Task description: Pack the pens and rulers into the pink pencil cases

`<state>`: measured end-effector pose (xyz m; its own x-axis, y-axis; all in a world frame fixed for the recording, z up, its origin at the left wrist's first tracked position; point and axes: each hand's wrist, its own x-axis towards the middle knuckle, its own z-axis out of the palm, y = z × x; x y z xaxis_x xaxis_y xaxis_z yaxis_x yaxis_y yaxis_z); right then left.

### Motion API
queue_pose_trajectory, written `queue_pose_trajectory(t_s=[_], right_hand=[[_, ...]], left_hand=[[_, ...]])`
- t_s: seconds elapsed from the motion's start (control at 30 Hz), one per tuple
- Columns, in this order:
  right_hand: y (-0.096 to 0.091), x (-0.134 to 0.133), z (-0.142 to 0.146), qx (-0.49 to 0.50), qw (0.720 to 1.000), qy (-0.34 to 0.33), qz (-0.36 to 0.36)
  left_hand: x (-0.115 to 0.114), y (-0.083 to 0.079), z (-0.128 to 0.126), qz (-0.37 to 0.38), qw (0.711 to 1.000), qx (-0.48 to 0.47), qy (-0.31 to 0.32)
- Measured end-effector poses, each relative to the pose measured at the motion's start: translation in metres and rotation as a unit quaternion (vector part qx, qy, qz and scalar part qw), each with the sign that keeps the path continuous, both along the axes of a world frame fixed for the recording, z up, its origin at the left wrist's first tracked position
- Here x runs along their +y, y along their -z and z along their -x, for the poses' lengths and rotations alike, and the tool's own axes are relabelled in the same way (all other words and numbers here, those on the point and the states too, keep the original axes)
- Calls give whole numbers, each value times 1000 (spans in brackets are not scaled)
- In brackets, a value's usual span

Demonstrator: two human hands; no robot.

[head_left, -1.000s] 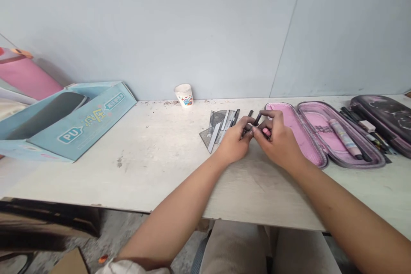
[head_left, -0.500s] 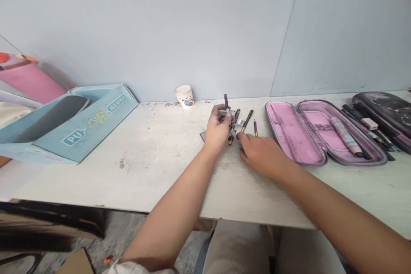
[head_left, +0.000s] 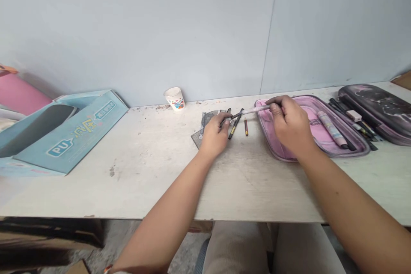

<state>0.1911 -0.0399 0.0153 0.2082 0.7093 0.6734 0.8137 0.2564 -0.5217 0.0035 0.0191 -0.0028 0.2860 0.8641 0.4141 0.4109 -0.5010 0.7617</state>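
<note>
My right hand (head_left: 290,120) is closed on the pale lilac end of a slim pen-like stick (head_left: 257,109), held above the open pencil case's left half. The stick slants down leftward to a dark end at the fingers of my left hand (head_left: 215,133), which pinch it. Whether the pale and dark lengths are one piece is unclear. Beneath and beside my left hand lie a clear grey set square (head_left: 196,138) and a black pen (head_left: 235,126). A short dark red pencil (head_left: 246,127) lies just right of them. The pink-lined pencil case (head_left: 269,145) is partly hidden by my right hand.
A pastel marker-like tube (head_left: 332,129) lies in the case's right half. Further right are several pens, a white eraser (head_left: 353,115) and a dark closed case (head_left: 377,107). A paper cup (head_left: 175,99) stands by the wall; a blue box (head_left: 77,132) sits left.
My right hand has moved right and up from the pens to above the pencil case, with the pale stick. My left hand's dark piece has tipped from upright to slanting. The view has shifted slightly right.
</note>
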Motion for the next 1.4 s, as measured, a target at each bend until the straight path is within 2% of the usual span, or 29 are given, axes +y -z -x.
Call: queue_pose_trajectory(t_s=[0.1,0.2,0.3,0.43,0.63,0.8,0.93,1.0,1.13,1.3,1.4], right_hand=[[4,2,6,-12,999,-44,13],[7,2,11,-9,996,-86,38],[9,1,12,5,995,-63,83],[11,3,8,-14,993,-11,113],[11,4,5,59,989,-101,86],[12,4,4,57,990,-42,119],[13,5,3,123,979,-131,98],[14,6,2,136,974,-154,99],[15,7,1,122,979,-99,128],[14,6,3,109,976,-150,116],[12,4,5,98,977,-122,148]], left_hand=[[-4,0,-1,0,1000,10,26],[-8,0,-3,35,998,-13,44],[-10,1,-3,51,997,-21,51],[-10,1,-3,26,997,-10,66],[-12,-1,-4,22,998,-32,49],[-12,-1,-5,21,997,-29,66],[-10,0,-3,4,999,-9,50],[-9,1,-3,-1,999,11,41],[-8,1,-2,-11,998,40,44],[-8,0,-2,-20,998,50,33],[-8,0,-2,-19,998,46,38]])
